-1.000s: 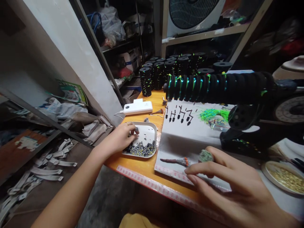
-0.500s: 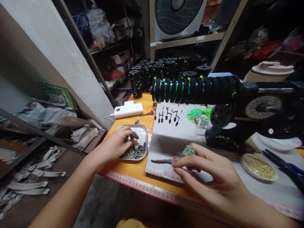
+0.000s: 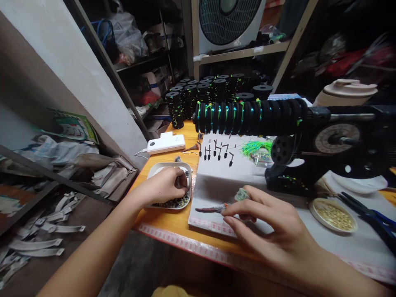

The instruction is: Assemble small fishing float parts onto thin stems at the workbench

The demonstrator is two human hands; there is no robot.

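Observation:
In the white tray (image 3: 150, 175) my left hand (image 3: 168, 185) reaches down with curled, closed fingertips. They are among small dark and yellowish pieces (image 3: 177, 203), and whatever they pinch is hidden. My right hand (image 3: 272, 222) is over the white board's front part, its thumb and index finger closed at the thick end of a slim dark-brown tapered stick (image 3: 206, 209). Grey and orange wrapping shows at that end. A crumpled grey-green lump (image 3: 241, 194) sits against the same hand's fingers. Farther back on the board (image 3: 213, 177) lie several small black pieces (image 3: 219, 156).
Over the board juts a horizontal row of black spools (image 3: 250, 117) on a dark machine (image 3: 287, 165). At right are a dish of gold bits (image 3: 334, 215) and blue-handled scissors (image 3: 371, 216). Behind the tray lies a white power bank-like device (image 3: 166, 143); stacked spools (image 3: 175, 109) stand farther back.
My left hand has moved slightly right and its fingers have closed down in the tray; a small grey lump at its fingertips is now hidden. My right hand has hardly moved.

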